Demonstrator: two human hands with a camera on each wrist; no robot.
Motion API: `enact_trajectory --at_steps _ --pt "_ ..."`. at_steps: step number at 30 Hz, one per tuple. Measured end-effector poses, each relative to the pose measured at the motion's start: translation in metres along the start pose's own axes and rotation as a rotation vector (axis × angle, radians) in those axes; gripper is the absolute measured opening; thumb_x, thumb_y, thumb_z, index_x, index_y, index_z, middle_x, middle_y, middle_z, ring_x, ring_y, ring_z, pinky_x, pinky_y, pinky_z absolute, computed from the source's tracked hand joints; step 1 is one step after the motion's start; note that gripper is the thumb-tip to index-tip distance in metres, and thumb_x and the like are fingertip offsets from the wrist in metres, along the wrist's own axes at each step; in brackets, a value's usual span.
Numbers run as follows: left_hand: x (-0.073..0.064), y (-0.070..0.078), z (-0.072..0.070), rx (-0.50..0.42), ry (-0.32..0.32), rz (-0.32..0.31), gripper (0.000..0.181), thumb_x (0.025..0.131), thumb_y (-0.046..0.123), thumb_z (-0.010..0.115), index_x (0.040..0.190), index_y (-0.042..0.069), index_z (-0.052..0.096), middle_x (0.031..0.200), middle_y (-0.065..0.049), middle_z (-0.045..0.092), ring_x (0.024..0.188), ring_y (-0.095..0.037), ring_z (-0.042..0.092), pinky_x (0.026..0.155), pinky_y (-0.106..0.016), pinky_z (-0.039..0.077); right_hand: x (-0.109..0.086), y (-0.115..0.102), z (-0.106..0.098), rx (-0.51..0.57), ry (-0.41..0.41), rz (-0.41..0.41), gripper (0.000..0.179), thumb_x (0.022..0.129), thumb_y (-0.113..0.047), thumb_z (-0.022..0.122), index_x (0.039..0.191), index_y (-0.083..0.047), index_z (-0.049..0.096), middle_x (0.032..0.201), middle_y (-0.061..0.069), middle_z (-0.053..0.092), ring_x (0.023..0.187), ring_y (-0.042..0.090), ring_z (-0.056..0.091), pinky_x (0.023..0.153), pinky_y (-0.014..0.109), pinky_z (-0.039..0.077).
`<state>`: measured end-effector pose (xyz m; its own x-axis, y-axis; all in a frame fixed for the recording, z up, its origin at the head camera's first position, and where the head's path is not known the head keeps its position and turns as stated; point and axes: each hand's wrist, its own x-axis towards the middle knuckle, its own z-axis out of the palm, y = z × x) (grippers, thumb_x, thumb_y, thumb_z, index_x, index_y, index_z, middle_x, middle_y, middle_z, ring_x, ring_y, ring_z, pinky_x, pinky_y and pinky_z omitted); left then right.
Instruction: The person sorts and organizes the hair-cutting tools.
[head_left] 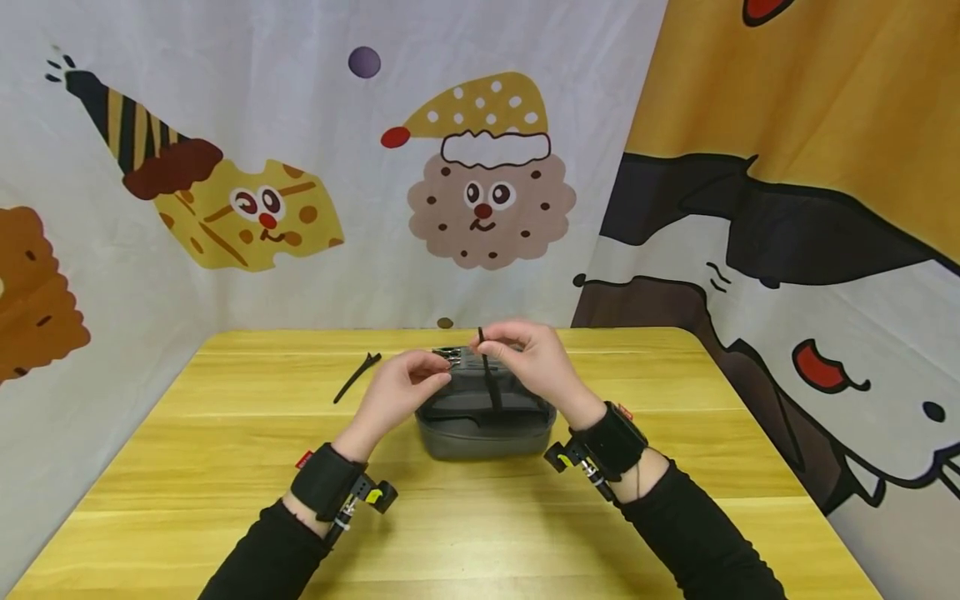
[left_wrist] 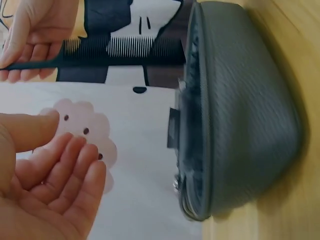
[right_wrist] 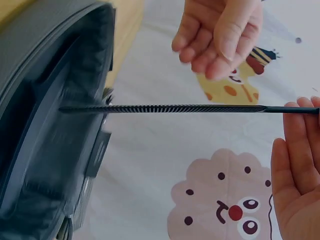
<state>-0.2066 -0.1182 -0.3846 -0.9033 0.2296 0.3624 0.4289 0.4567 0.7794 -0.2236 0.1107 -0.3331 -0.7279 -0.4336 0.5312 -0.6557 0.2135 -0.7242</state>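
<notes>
My right hand (head_left: pixel 536 358) pinches the thin handle of a black tail comb (head_left: pixel 491 387) above a dark grey pouch (head_left: pixel 483 446). In the left wrist view the comb (left_wrist: pixel 120 61) lies level with its teeth along one side, and its far end reaches the mouth of the pouch (left_wrist: pixel 250 110). The right wrist view shows the comb (right_wrist: pixel 185 108) edge-on, its tip just inside the unzipped opening. Left of the pouch hovers my left hand (head_left: pixel 401 383), fingers loosely bent, with nothing in its grasp. Most of the pouch's inside is dark.
A black hair clip (head_left: pixel 358 377) lies on the wooden table (head_left: pixel 262 417), left of the pouch. Shiny metal pieces (head_left: pixel 452 357) show at the pouch's back left edge. A printed cloth (head_left: pixel 300 108) hangs behind the table.
</notes>
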Motion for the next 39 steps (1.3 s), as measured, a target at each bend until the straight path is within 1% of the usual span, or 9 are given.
enact_trajectory --at_steps 3,8,11,17,21,27,30,33,39 --pt "-0.001 -0.007 -0.002 0.099 0.01 -0.014 0.018 0.091 0.014 0.073 0.108 0.006 0.073 0.101 -0.007 0.07 0.089 -0.023 0.066 0.08 -0.037 0.055 0.0 0.003 -0.001 -0.069 -0.008 -0.014 0.012 0.093 -0.009 0.069 0.102 -0.006 0.077 0.099 0.002 0.073 0.09 0.014 0.067 0.081 0.031 0.056" --pt "-0.003 -0.018 -0.004 0.315 0.012 0.006 0.02 0.088 0.013 0.076 0.105 0.002 0.073 0.099 -0.013 0.07 0.088 -0.028 0.066 0.078 -0.043 0.055 -0.001 0.009 -0.002 -0.142 -0.026 -0.034 0.012 0.092 -0.011 0.07 0.101 -0.008 0.077 0.099 0.0 0.073 0.089 0.012 0.065 0.076 0.031 0.055" --pt "-0.004 -0.021 -0.005 0.379 0.003 -0.005 0.023 0.088 0.015 0.076 0.105 0.001 0.073 0.1 -0.015 0.07 0.088 -0.029 0.066 0.077 -0.045 0.055 -0.001 0.013 -0.001 -0.191 -0.042 -0.06 0.012 0.091 -0.012 0.071 0.101 -0.008 0.078 0.098 -0.001 0.073 0.087 0.01 0.065 0.072 0.03 0.054" --pt "-0.005 -0.024 -0.008 0.399 -0.02 -0.06 0.028 0.088 0.017 0.076 0.108 -0.002 0.072 0.101 -0.016 0.069 0.09 -0.031 0.066 0.078 -0.045 0.055 0.0 0.018 0.001 -0.31 -0.081 -0.125 0.012 0.09 -0.011 0.073 0.1 -0.009 0.077 0.097 0.0 0.073 0.083 0.01 0.065 0.067 0.027 0.053" --pt "-0.006 -0.027 -0.006 0.427 -0.035 -0.091 0.03 0.087 0.017 0.077 0.108 -0.004 0.072 0.1 -0.017 0.07 0.089 -0.031 0.066 0.078 -0.045 0.055 0.0 0.021 0.003 -0.378 -0.105 -0.137 0.01 0.089 -0.012 0.074 0.099 -0.01 0.077 0.094 0.0 0.072 0.082 0.011 0.065 0.068 0.027 0.052" --pt "-0.009 -0.032 -0.001 0.449 -0.048 -0.144 0.029 0.088 0.017 0.077 0.107 -0.003 0.072 0.099 -0.017 0.07 0.088 -0.031 0.066 0.077 -0.045 0.055 -0.001 0.025 0.005 -0.41 -0.141 -0.144 0.011 0.09 -0.014 0.073 0.101 -0.011 0.077 0.096 0.0 0.071 0.085 0.012 0.065 0.073 0.025 0.053" --pt "-0.009 -0.033 0.0 0.458 -0.055 -0.163 0.03 0.087 0.018 0.077 0.107 -0.004 0.071 0.098 -0.017 0.07 0.087 -0.031 0.066 0.076 -0.045 0.055 0.0 0.027 0.007 -0.42 -0.153 -0.153 0.01 0.089 -0.013 0.074 0.099 -0.013 0.077 0.095 -0.001 0.071 0.084 0.01 0.065 0.072 0.023 0.053" --pt "-0.01 -0.033 0.002 0.471 -0.078 -0.19 0.033 0.087 0.019 0.077 0.109 -0.005 0.071 0.098 -0.017 0.07 0.087 -0.031 0.066 0.076 -0.045 0.055 0.001 0.029 0.008 -0.44 -0.173 -0.157 0.01 0.089 -0.014 0.074 0.099 -0.013 0.077 0.095 -0.001 0.072 0.084 0.01 0.065 0.071 0.023 0.053" --pt "-0.011 -0.036 0.006 0.49 -0.094 -0.204 0.034 0.088 0.021 0.077 0.109 -0.005 0.071 0.096 -0.017 0.069 0.084 -0.03 0.065 0.074 -0.045 0.054 0.0 0.033 0.012 -0.528 -0.232 -0.185 0.013 0.091 -0.017 0.073 0.102 -0.013 0.077 0.098 0.0 0.072 0.088 0.013 0.066 0.076 0.023 0.053"
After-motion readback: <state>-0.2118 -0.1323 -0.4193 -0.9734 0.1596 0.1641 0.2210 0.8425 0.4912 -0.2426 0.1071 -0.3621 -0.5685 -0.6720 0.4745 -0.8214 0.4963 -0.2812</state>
